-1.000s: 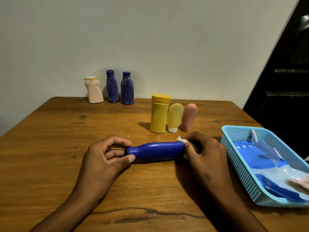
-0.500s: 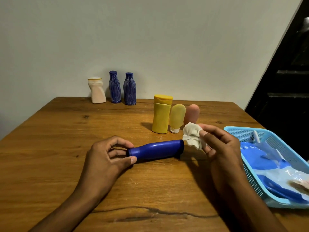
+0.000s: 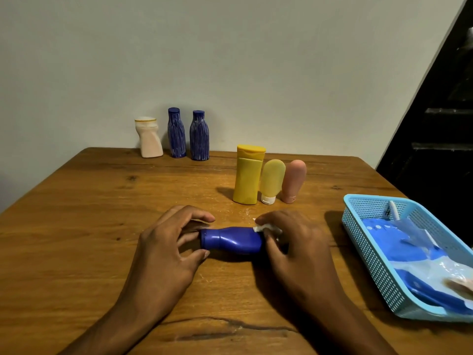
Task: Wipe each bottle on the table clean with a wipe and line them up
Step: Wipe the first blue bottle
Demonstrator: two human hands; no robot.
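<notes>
Right hand [image 3: 294, 242] is back down from its lift, fingers [image 3: 270, 235] pinching the wipe [image 3: 261, 228] onto the blue bottle [image 3: 231, 240] lying on the tabletop [image 3: 76, 226]; probably another wiping pass. Left hand [image 3: 166, 242] grips the cap end. The basket [image 3: 358, 221] lies well right of those fingers; open room beyond the left hand.

Dim, warm indoor light falls on the wooden table [image 3: 76, 226]; bottles on it cast soft shadows leftward and toward the viewer. To the table's right everything sinks into near-black. Wide-angle bending shows near the edges; focus is slightly soft
</notes>
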